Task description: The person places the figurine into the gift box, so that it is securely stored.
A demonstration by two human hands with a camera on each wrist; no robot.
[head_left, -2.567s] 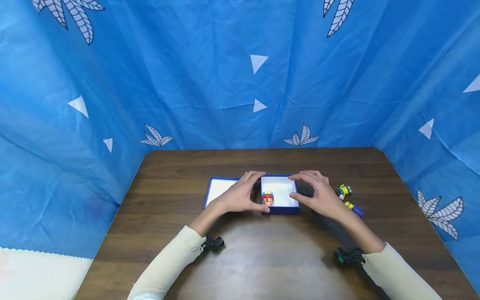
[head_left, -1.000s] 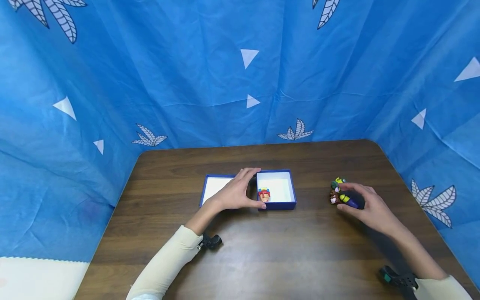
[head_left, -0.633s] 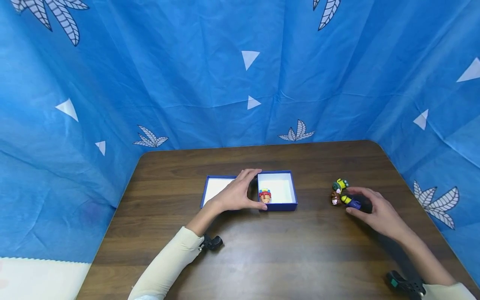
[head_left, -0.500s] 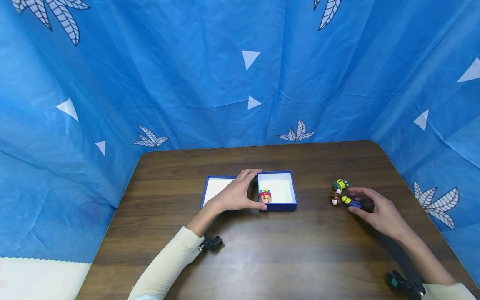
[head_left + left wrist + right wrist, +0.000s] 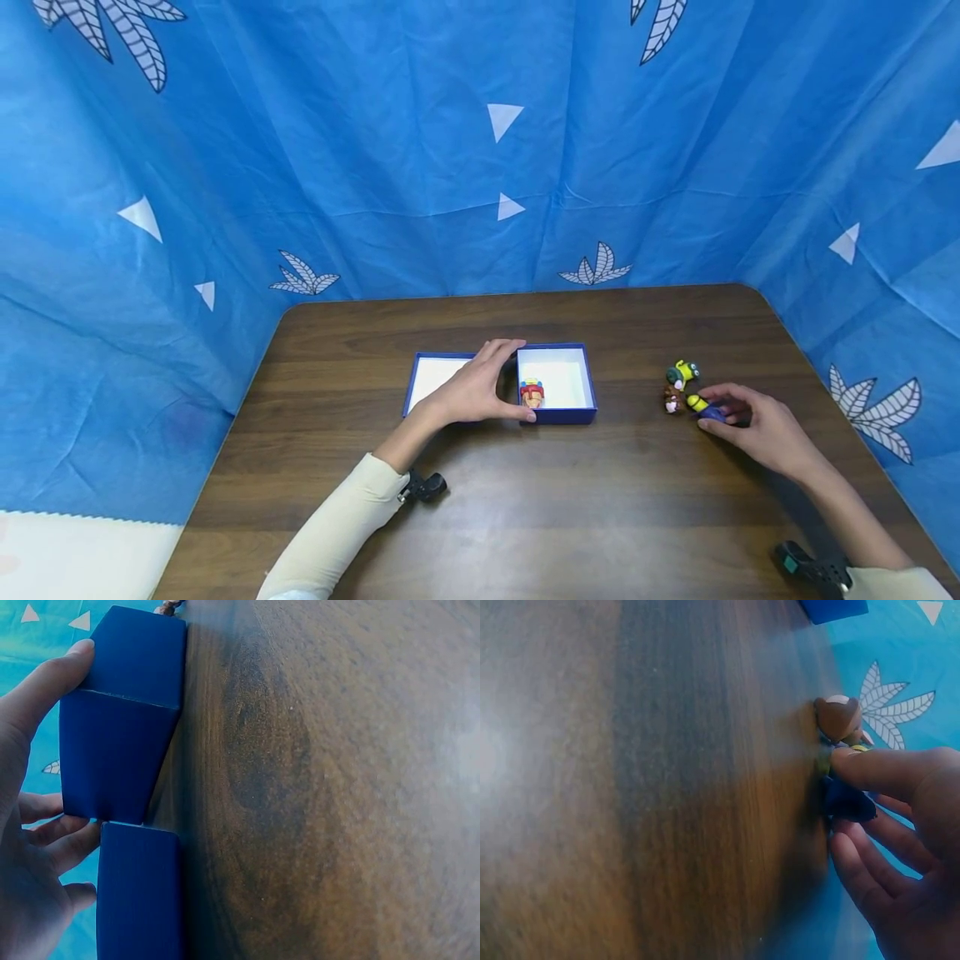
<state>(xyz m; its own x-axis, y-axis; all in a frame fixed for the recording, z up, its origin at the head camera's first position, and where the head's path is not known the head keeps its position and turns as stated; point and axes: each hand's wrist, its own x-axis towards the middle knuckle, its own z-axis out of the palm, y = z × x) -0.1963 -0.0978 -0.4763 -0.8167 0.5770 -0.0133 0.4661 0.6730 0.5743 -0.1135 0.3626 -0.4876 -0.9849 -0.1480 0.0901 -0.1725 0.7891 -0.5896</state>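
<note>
My left hand (image 5: 472, 396) spans the left side of a blue box (image 5: 558, 417) with a white inside. Its thumb is at the near corner and its fingers reach to the far one. A small toy figure (image 5: 532, 395) in red, with a yellow and blue top, lies in the box's near left corner. At the right, my right hand (image 5: 765, 429) pinches a yellow-and-blue toy figure (image 5: 697, 403) between thumb and fingers, low over the table. In the right wrist view its blue end (image 5: 847, 801) shows between them.
The box's shallow blue lid (image 5: 435, 379) lies white side up, left of the box and partly behind my left hand. A brown toy figure (image 5: 672, 398) and a green-and-yellow one (image 5: 682, 373) lie beside my right fingers. Blue curtain (image 5: 450, 150) hangs behind the wooden table (image 5: 480, 517).
My right hand has left the box's right side and moved right to the toy figures, where its fingers have closed round the yellow-and-blue one. My left hand has stayed at the box.
</note>
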